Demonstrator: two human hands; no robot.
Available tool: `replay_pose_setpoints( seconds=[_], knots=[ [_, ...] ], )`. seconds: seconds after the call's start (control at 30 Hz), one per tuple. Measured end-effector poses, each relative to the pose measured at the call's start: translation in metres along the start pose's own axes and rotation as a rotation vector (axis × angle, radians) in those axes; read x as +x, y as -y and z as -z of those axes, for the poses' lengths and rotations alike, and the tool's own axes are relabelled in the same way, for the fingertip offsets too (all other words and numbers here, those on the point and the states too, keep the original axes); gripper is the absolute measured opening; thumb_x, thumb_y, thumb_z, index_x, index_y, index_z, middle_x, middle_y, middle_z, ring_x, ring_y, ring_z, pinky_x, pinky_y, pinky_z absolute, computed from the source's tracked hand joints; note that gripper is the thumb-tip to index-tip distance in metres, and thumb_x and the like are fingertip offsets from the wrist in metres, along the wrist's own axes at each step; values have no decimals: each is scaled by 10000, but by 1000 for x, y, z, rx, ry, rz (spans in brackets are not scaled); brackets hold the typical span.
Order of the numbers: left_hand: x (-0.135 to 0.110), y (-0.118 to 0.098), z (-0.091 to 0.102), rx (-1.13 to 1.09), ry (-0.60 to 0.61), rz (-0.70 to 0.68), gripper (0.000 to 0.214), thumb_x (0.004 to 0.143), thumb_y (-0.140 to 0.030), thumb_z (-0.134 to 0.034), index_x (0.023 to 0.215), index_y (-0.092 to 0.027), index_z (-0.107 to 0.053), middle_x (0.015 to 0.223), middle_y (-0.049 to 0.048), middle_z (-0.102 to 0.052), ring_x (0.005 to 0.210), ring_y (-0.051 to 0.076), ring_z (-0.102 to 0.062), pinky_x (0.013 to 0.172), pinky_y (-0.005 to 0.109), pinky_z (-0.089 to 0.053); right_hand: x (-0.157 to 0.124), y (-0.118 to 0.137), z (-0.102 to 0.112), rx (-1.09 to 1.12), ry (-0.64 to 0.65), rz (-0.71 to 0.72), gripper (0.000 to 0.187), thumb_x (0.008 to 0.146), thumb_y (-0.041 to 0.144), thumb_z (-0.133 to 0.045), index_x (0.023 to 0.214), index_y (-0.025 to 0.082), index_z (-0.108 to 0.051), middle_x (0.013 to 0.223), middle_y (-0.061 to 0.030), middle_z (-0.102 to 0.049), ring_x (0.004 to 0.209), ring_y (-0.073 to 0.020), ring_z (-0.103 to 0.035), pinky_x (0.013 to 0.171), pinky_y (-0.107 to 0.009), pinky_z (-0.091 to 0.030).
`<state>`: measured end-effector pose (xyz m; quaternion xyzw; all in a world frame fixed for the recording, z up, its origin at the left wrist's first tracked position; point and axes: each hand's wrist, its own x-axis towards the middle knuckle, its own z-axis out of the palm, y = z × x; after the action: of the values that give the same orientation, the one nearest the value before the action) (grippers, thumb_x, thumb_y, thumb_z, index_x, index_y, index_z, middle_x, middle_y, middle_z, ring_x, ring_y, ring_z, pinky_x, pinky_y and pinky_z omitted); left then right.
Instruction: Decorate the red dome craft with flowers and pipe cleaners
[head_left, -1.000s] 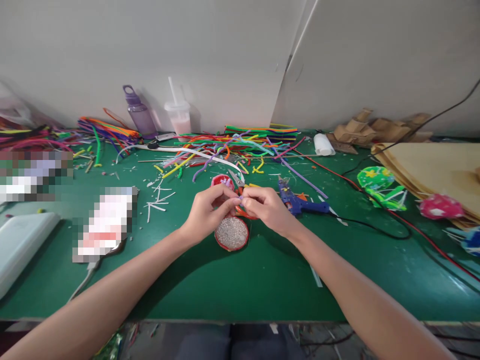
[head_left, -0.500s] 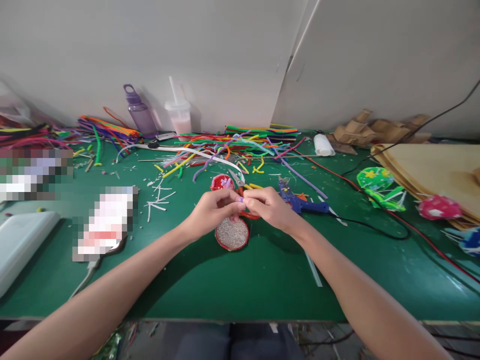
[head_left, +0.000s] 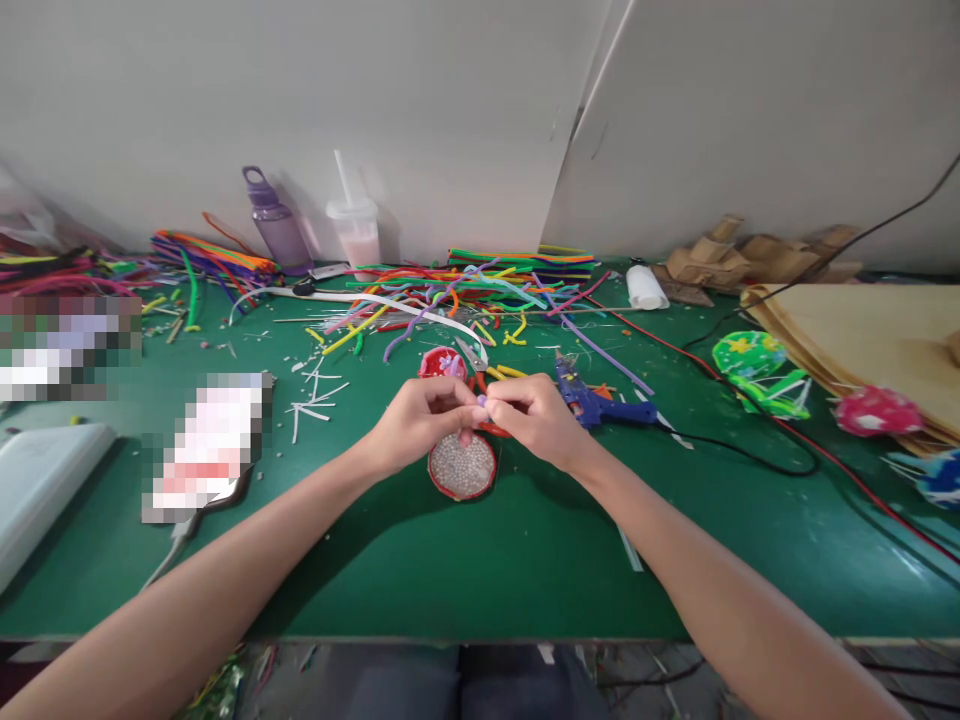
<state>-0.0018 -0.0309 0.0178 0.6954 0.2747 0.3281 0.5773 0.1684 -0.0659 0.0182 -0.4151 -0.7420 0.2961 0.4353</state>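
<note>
My left hand (head_left: 424, 420) and my right hand (head_left: 531, 418) meet fingertip to fingertip over the green table (head_left: 525, 540). Both are closed in a pinch on a small purple piece (head_left: 481, 401) held between them. Just below the hands lies a red lid filled with small white beads (head_left: 463, 466). Behind the hands sits a second red lid with purple bits (head_left: 442, 363). Scissors (head_left: 472, 355) lie beside it.
A blue glue gun (head_left: 596, 403) with a black cord lies right of the hands. Coloured pipe cleaners (head_left: 465, 285) are heaped behind. A purple bottle (head_left: 274, 222) and a lidded cup (head_left: 356, 232) stand at the wall. Paper parasols (head_left: 757, 370), cardboard sheets (head_left: 862, 330) lie at right.
The hands stay pinched together on the purple piece, with only slight finger movement. The view has shifted a little.
</note>
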Motion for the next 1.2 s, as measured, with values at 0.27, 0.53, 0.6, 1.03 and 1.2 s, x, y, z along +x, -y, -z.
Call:
replay_pose_setpoints(
  seconds=[0.27,0.53,0.6,1.03,1.2],
  knots=[
    [2,1,-2,-120,-53,23,221,743,-313,-685,788,-121,-585,689,16,-629,629,114,-613,600,243,-509,1,-3,3,9,21,-4,320,867,233,-398,552,189,-357,513,52,-338,493,-79,-303,496,-254,-232],
    [-2,-1,-1,19,62,83,191,775,-300,-646,739,-121,-589,584,7,-631,584,110,-595,620,240,-466,3,0,12,209,187,-127,226,862,235,-457,644,181,-441,536,61,-376,495,-74,-333,493,-241,-258],
    [-1,-1,0,-12,59,89,192,769,-300,-655,752,-119,-594,582,9,-635,574,111,-601,625,244,-474,3,0,12,278,210,-149,208,854,226,-478,652,179,-460,522,67,-369,480,-71,-322,479,-237,-254],
    [-1,7,6,-207,137,93,218,814,-301,-623,736,-98,-641,682,42,-641,578,115,-610,598,254,-489,1,4,7,65,30,41,191,867,222,-500,690,167,-546,624,29,-507,559,-78,-416,543,-236,-314],
    [0,4,9,-73,190,51,234,835,-308,-596,735,-102,-642,654,37,-631,596,116,-606,618,252,-473,2,5,15,193,221,-84,206,886,249,-481,710,163,-544,572,40,-469,521,-76,-423,508,-230,-313]
  ],
)
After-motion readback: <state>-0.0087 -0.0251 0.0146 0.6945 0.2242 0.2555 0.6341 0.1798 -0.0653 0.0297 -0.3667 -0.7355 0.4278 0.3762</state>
